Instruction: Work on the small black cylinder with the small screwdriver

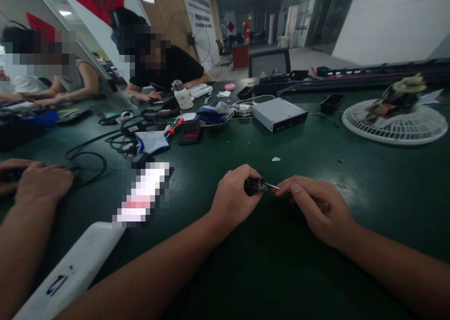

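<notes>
Green table (246, 268): is spreading across most of the view, with loose parts and cables gathering toward its far edge.
Person across: someone in a black shirt (184, 64) is leaning on the far edge, left of the middle.
White grille (393, 136): is lying flat toward the far edge on the right, with dark parts sitting on top.
White bar (79, 268): is slanting in from the near edge on the left, showing a black marking.
Silver box (277, 111): is resting near the far edge, between the middle and the grille.
Left hand (234, 191): is curling its fingers and thumb closed around a dark cylinder, above the table's middle, toward the near edge.
Right hand (321, 212): is facing it from just beside, fingers and thumb closing on a thin metal tool.
Neighbour's hand (45, 181): is showing at the left edge, beside a black cable (101, 167).
Dark cylinder (253, 186): is pointing its open end toward the right hand.
Thin metal tool (273, 186): is aiming leftward at that end; its tip is perhaps touching, but the spot is too small to be sure.
White scrap (276, 159): is lying just beyond both hands.
</notes>
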The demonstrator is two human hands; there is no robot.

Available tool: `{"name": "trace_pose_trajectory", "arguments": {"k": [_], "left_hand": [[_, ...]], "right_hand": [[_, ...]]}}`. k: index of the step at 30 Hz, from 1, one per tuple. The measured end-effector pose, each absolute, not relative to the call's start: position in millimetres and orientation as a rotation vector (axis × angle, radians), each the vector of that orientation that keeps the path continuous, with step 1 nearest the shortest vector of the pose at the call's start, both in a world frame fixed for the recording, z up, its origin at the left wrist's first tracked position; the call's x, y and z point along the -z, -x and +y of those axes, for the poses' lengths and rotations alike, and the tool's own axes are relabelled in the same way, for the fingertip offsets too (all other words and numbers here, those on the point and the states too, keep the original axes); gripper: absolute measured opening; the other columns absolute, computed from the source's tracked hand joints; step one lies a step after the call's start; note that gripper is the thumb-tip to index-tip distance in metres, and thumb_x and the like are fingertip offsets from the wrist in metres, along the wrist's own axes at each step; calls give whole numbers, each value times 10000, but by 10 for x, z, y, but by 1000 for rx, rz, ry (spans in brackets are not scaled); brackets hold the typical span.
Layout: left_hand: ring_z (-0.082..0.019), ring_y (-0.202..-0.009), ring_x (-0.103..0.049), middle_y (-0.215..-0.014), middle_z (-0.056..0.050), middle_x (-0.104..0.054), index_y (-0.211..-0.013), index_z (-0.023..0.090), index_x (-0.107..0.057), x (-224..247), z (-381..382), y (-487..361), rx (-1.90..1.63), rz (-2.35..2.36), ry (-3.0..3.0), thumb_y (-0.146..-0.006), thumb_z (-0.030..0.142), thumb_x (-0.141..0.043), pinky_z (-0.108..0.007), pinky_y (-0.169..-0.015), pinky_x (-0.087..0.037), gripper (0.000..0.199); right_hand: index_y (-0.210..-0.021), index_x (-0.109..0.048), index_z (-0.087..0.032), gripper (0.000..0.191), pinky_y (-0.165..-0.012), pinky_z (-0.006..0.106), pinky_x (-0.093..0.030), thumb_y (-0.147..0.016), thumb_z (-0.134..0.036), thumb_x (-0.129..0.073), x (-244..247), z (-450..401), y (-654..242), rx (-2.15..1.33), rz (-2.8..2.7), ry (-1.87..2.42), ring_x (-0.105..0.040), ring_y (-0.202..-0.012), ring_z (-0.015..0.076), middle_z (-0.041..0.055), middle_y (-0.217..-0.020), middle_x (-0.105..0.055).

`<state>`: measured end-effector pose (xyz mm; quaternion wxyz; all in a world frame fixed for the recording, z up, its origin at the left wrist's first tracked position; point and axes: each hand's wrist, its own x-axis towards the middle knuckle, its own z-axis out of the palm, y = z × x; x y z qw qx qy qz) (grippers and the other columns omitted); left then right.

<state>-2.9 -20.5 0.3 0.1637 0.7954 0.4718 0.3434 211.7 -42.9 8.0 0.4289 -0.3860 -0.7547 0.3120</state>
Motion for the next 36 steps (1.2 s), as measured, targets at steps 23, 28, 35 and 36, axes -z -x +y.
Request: {"name": "trace_pose_trajectory", "arguments": {"k": [23, 28, 35, 36], "left_hand": [[-222, -906, -654, -995, -35, -695, -1055, 220, -596, -13, -185, 25, -1050, 1492, -2132, -849, 212, -704, -408, -808, -529, 232], [-230, -976, -656, -1083, -44, -691, -1157, 238, -585, -26, -173, 12, -1066, 1503, -2110, -904, 250, -661, -417, -862, -527, 264], [-175, -844, -666, -1019, -9, -697, -1267, 253, -543, -52, -174, 12, -1056, 1466, -2078, -968, 299, -581, -328, -780, -517, 305], [-176, -838, -666, -1018, -12, -697, -1267, 252, -545, -49, -174, 14, -1052, 1468, -2078, -968, 306, -580, -328, -775, -516, 305]], "right_hand": [[-943, -665, -218, 151, -636, 334, -508, -985, -332, -575, -37, -403, -2117, -707, -1684, 1084, -653, -753, 188, 58, -925, -712], [-1090, -660, -242, 151, -801, 383, -545, -998, -285, -548, -29, -345, -2091, -771, -1923, 1155, -709, -899, 212, 45, -956, -742], [-945, -583, -233, 158, -855, 434, -544, -849, -126, -649, -28, -353, -2046, -665, -2128, 1211, -679, -969, 235, 55, -1039, -688], [-944, -567, -235, 174, -850, 436, -547, -841, -124, -652, -24, -354, -2042, -675, -2125, 1217, -684, -960, 235, 50, -1030, -693]]}}
